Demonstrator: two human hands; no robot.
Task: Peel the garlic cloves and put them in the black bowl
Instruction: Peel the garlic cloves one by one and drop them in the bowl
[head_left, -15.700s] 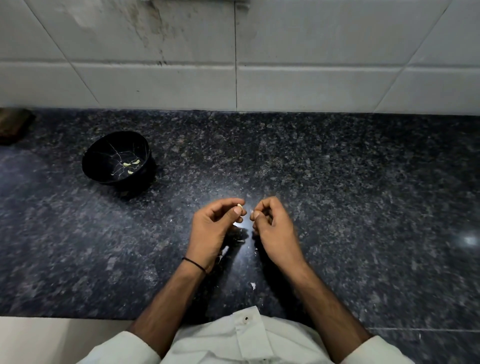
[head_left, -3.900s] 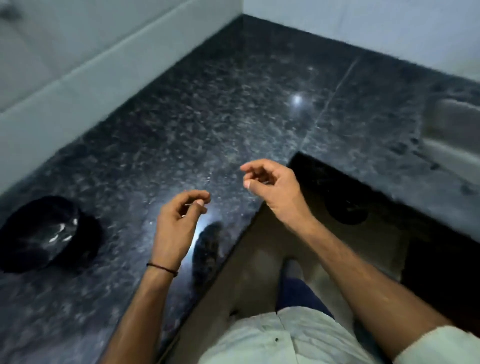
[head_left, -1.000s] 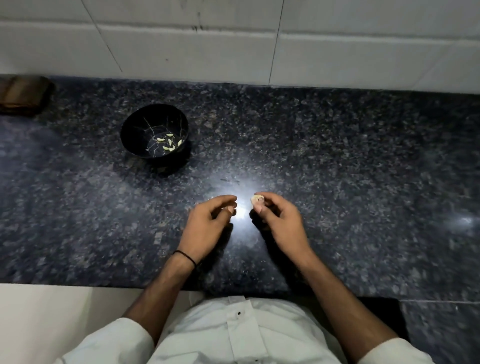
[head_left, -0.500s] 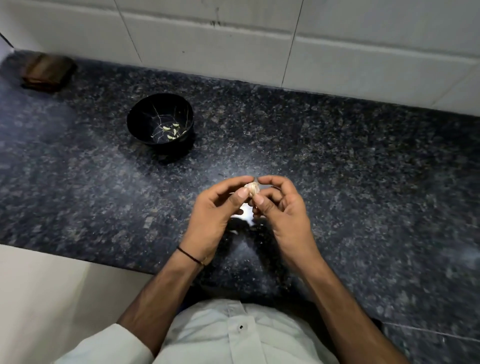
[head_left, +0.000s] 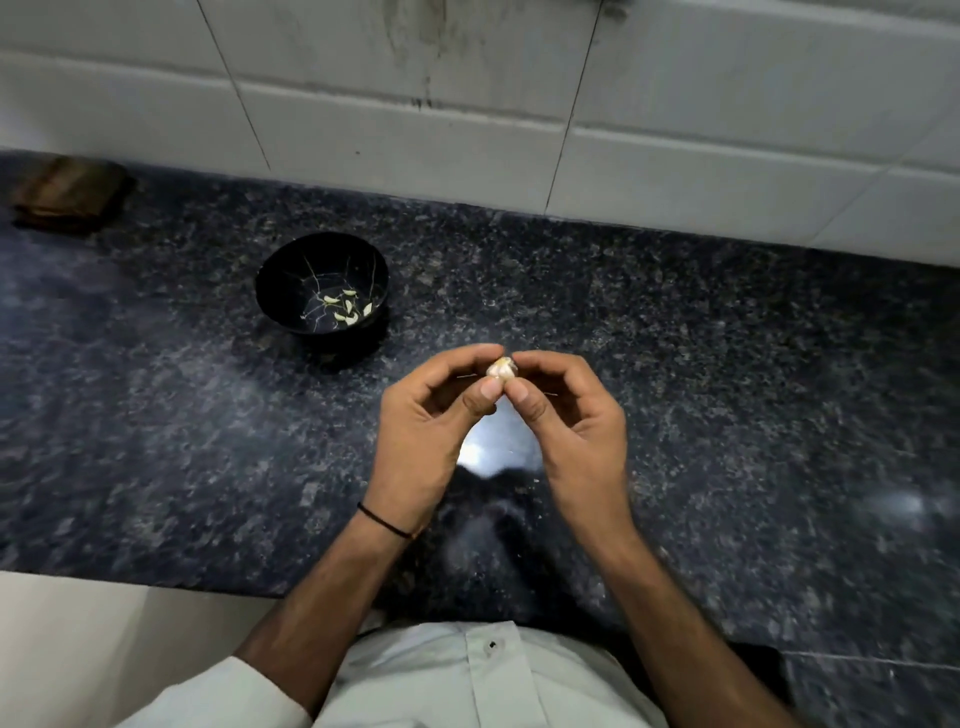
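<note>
Both grips had come together since 1 s ago: left grip & right grip each pinched the same pale garlic clove between thumb and forefinger tips, above the counter. Black bowl sat on counter beyond and left of the grips, apart from them, w/ several peeled cloves inside. Thin black band circled left wrist. Brown object lay far left.
</note>
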